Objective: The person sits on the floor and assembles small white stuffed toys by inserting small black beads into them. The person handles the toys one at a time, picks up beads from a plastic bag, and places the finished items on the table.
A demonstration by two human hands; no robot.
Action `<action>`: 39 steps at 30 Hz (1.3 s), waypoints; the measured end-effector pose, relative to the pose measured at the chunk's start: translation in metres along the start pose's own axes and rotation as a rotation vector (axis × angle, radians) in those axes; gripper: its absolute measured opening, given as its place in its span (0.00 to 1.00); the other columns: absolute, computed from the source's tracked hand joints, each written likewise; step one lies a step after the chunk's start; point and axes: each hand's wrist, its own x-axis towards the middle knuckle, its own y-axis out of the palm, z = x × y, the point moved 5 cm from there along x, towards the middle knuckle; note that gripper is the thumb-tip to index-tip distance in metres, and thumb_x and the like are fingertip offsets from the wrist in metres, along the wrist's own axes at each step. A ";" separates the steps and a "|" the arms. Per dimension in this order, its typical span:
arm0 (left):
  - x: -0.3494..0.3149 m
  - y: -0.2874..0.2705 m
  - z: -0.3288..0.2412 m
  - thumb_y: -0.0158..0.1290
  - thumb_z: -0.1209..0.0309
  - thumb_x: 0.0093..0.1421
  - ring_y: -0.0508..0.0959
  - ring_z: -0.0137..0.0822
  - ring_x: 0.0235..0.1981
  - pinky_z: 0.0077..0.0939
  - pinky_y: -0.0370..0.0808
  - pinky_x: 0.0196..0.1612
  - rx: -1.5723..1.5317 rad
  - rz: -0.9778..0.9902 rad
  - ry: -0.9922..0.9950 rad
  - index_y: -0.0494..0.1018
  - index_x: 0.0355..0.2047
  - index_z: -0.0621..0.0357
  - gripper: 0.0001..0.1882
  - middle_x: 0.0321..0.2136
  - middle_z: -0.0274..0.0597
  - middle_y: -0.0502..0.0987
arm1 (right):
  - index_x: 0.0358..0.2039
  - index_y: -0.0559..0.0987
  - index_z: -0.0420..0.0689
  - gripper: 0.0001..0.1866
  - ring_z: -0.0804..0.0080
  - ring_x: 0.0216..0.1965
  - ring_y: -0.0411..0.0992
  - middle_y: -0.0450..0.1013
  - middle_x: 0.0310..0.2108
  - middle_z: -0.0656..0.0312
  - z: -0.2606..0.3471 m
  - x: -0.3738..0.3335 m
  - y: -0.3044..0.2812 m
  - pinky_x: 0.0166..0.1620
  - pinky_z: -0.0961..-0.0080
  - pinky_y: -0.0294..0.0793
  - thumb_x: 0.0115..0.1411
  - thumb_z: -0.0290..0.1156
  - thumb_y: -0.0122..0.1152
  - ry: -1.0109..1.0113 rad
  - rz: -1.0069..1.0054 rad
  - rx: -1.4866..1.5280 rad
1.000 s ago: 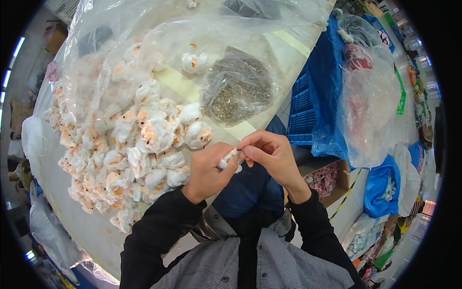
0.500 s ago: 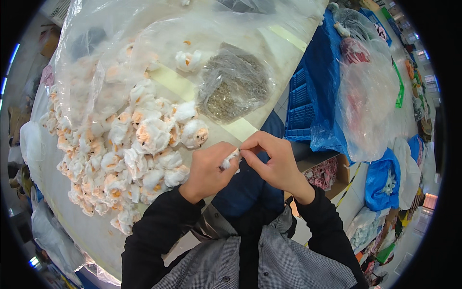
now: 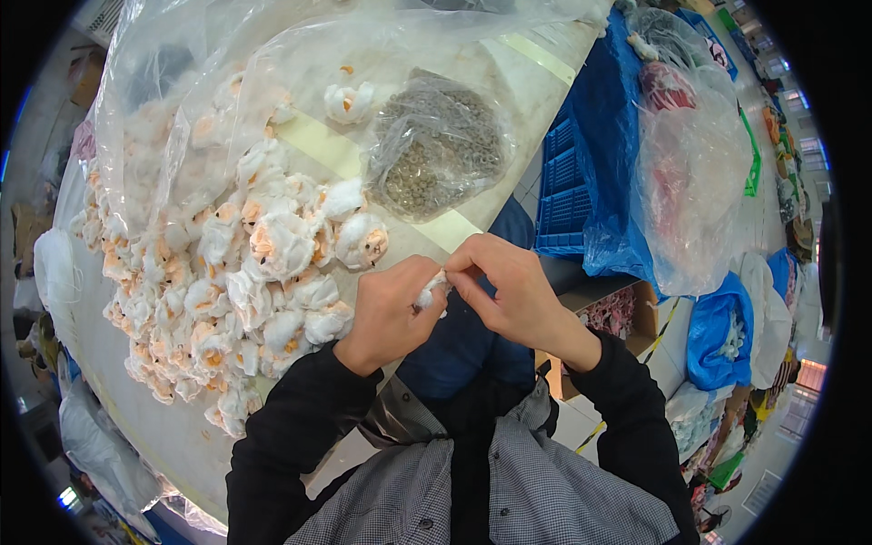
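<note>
My left hand (image 3: pixel 391 313) is closed around a small white fluffy plush piece (image 3: pixel 431 289), most of it hidden by the fingers. The thumb and forefinger of my right hand (image 3: pixel 509 289) pinch together at the piece's upper edge; whatever lies between those fingertips is too small to make out. Both hands are just off the table edge, above my lap. To their left lies a heap of white and peach fluffy plush pieces (image 3: pixel 282 245), several with small dark eyes and orange parts. A clear bag of small brownish pellet-like parts (image 3: pixel 436 150) rests beyond my hands.
Clear plastic sheeting (image 3: pixel 209 54) covers the far part of the table (image 3: pixel 518 100). At the right stand a blue crate (image 3: pixel 559 182) and a filled clear bag (image 3: pixel 681 182). A cardboard box with pink material (image 3: pixel 618 313) and an open blue bag (image 3: pixel 722 336) sit lower down.
My right hand has shifted slightly left and up, its pinched fingertips now closer to the white piece. The view has moved a little; my left hand keeps its hold.
</note>
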 end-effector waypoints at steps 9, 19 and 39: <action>0.001 0.002 -0.005 0.60 0.76 0.56 0.78 0.46 0.20 0.36 0.73 0.23 0.064 0.036 0.001 0.77 0.34 0.58 0.05 0.27 0.45 0.77 | 0.37 0.78 0.39 0.08 0.65 0.32 0.77 0.75 0.33 0.57 -0.009 -0.004 0.002 0.35 0.73 0.76 0.58 0.17 0.65 -0.007 0.053 0.007; 0.004 -0.007 -0.005 0.59 0.81 0.56 0.81 0.40 0.31 0.26 0.75 0.31 -0.101 -0.072 0.009 0.80 0.46 0.59 0.16 0.33 0.46 0.79 | 0.40 0.81 0.37 0.06 0.72 0.34 0.77 0.78 0.36 0.58 -0.006 -0.011 -0.002 0.38 0.77 0.76 0.62 0.20 0.66 0.031 -0.182 0.164; -0.003 -0.011 0.005 0.58 0.82 0.61 0.61 0.10 0.20 0.10 0.57 0.22 -0.401 -0.161 -0.275 0.75 0.46 0.61 0.12 0.39 0.28 0.77 | 0.42 0.80 0.40 0.11 0.70 0.29 0.77 0.77 0.31 0.58 -0.010 -0.026 0.028 0.34 0.76 0.76 0.59 0.22 0.70 0.114 -0.579 0.135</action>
